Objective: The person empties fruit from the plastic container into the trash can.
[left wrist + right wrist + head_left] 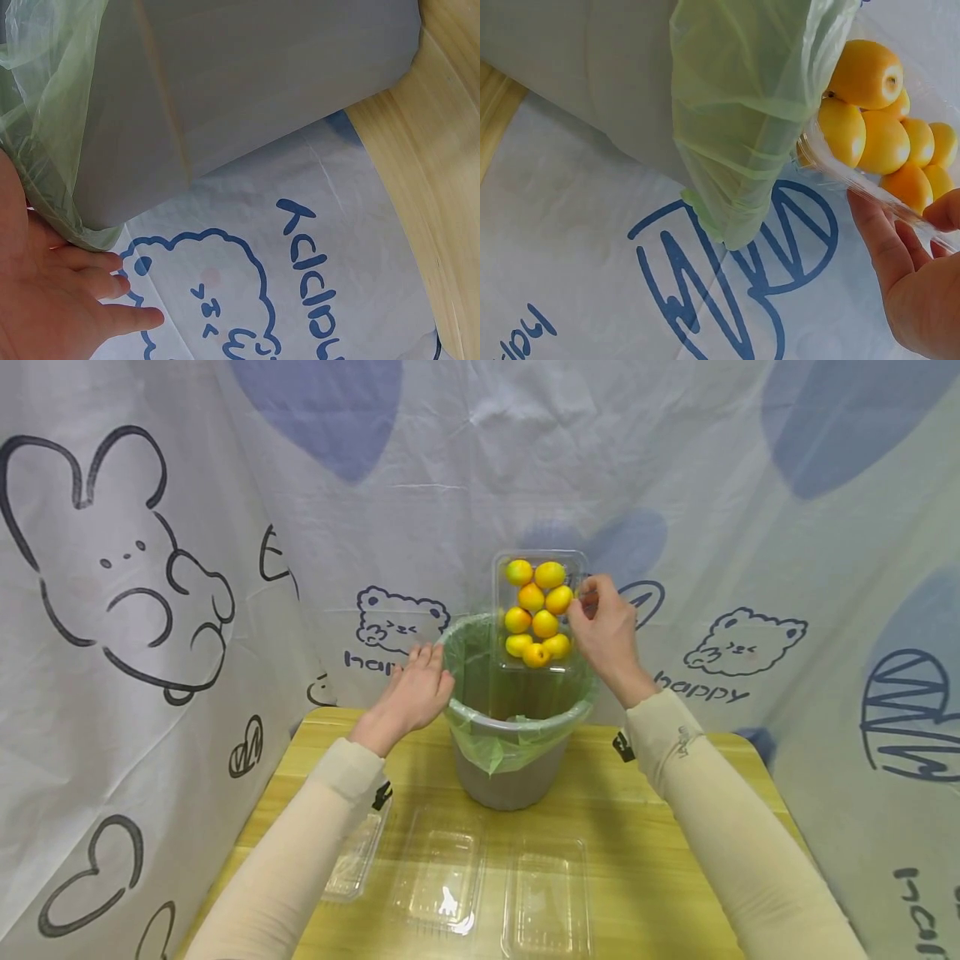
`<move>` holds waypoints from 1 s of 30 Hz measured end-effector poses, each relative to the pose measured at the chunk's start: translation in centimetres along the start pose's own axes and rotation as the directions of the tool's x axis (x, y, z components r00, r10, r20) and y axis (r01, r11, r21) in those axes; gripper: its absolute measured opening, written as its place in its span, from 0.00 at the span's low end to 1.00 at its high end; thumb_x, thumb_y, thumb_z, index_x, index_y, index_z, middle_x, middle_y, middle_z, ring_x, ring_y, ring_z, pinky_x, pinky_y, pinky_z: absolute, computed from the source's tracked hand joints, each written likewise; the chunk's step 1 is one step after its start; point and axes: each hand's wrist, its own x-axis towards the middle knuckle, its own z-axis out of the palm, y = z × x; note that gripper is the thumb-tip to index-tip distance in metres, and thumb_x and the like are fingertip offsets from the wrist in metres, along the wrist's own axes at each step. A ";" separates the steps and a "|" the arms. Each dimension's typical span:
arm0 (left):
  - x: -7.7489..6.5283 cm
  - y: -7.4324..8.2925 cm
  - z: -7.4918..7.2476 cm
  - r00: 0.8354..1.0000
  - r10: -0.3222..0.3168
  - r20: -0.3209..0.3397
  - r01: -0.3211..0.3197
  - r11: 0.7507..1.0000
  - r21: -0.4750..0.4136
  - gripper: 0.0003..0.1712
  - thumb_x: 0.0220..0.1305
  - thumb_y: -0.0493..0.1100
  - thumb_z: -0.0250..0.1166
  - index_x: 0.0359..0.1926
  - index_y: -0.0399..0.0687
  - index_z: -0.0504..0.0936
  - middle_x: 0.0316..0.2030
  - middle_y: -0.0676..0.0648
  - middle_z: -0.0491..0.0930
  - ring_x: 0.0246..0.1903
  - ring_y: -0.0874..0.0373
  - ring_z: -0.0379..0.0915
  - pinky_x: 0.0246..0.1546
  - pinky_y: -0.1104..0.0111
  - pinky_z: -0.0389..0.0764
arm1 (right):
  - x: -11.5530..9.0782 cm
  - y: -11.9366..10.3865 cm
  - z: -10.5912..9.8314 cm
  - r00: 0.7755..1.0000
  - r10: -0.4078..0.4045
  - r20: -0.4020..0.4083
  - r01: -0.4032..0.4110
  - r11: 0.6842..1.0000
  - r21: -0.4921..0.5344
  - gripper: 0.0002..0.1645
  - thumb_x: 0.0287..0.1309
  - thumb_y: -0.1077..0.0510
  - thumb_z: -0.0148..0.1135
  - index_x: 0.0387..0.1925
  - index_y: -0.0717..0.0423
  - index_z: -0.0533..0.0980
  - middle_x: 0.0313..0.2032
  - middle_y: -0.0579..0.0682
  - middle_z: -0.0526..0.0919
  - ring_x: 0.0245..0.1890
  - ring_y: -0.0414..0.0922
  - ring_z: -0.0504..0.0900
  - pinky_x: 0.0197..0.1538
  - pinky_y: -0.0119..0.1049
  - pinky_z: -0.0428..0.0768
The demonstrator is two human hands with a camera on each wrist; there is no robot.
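A grey bin stands upright, lined with a thin green plastic bag folded over its rim. Over its mouth, my right hand pinches the side edge of a clear plastic tray. Several small yellow-orange fruits lie in this tilted tray; the right wrist view shows the fruits close up, beside the thumb and fingers of my right hand. At the bin's left rim rests my left hand. Its fingers look extended in the left wrist view, where the hand lies against the bag-covered rim.
Below the bin on the wooden table lie three clear plastic containers: one at left partly behind my left sleeve, one in the middle, one at right. A printed curtain hangs close behind and on both sides.
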 end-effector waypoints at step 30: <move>-0.1 0.1 0.0 1.000 -0.002 -0.006 0.002 1.000 -0.008 0.41 0.81 0.55 0.32 0.83 0.34 0.46 0.84 0.32 0.43 0.84 0.37 0.36 0.82 0.35 0.43 | -0.1 0.0 -0.3 1.000 -0.009 -0.014 0.009 1.000 0.017 0.10 0.68 0.62 0.55 0.47 0.64 0.72 0.40 0.63 0.87 0.35 0.57 0.83 0.37 0.41 0.78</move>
